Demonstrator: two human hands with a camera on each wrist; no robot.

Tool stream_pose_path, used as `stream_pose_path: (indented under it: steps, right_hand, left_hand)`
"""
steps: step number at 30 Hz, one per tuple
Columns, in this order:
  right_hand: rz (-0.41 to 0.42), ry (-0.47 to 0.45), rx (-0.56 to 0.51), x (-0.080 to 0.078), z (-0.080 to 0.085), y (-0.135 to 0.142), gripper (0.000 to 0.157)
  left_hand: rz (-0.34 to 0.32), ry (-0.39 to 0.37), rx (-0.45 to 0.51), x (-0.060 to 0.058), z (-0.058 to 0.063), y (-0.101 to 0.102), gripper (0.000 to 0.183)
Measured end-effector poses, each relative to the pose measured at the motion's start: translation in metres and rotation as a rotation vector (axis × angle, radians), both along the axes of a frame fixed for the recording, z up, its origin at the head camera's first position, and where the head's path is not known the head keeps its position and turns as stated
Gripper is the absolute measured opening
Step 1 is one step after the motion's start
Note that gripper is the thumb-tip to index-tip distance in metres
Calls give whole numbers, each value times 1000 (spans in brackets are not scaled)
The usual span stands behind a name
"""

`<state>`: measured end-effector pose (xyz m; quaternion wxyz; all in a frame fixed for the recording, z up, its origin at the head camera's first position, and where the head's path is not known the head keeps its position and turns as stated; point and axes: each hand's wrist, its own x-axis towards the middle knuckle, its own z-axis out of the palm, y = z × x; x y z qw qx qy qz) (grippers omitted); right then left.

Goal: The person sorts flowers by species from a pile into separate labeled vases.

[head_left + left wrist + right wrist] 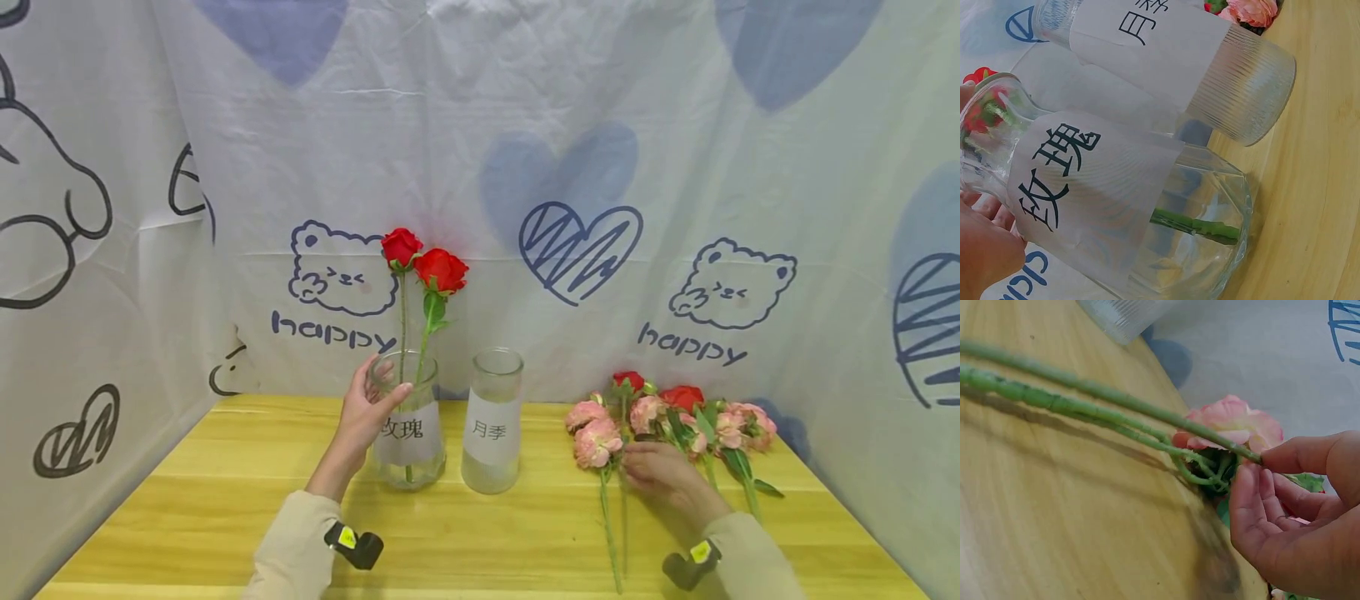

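My left hand [367, 417] grips the neck of a glass vase [1210, 194] with a paper label reading 玫瑰. Two red roses [441, 271] stand upright in it, and a green stem [1210, 230] reaches low inside the glass. On the right, thumb and fingers of my right hand [1304, 506] pinch a thin green stem [1110, 394]. This stem runs up to a red rose [628, 382] among the flowers, whose lower end points toward the table's front. Just behind that stem, a pink flower [1235, 422] with its own green stems lies on the table.
Right of the labelled vase stands a second, ribbed glass vase [491, 475], labelled 月季. Several pink flowers [597, 442] and another red rose [682, 397] lie at the right of the wooden table [487, 550]. A printed white cloth [465, 100] hangs behind.
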<state>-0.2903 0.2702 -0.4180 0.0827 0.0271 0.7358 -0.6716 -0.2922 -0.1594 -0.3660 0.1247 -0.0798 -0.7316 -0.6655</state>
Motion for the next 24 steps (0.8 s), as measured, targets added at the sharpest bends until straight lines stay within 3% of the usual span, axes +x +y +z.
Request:
stream_pose_path:
  steps: [7, 13, 18, 24]
  right_hand:
    - [-24, 10, -95, -2, 11, 0, 30]
    - [-79, 79, -95, -3, 27, 4, 33]
    - [-135, 126, -137, -3, 38, 5, 6]
    - [-191, 162, -200, -5, 45, 2, 8]
  left_hand:
    - [0, 1, 0, 1, 1, 1, 85]
    - [1, 3, -4, 1, 1, 0, 83]
    - [-1, 11, 1, 1, 1, 0, 82]
    - [-7, -4, 9, 2, 2, 1, 83]
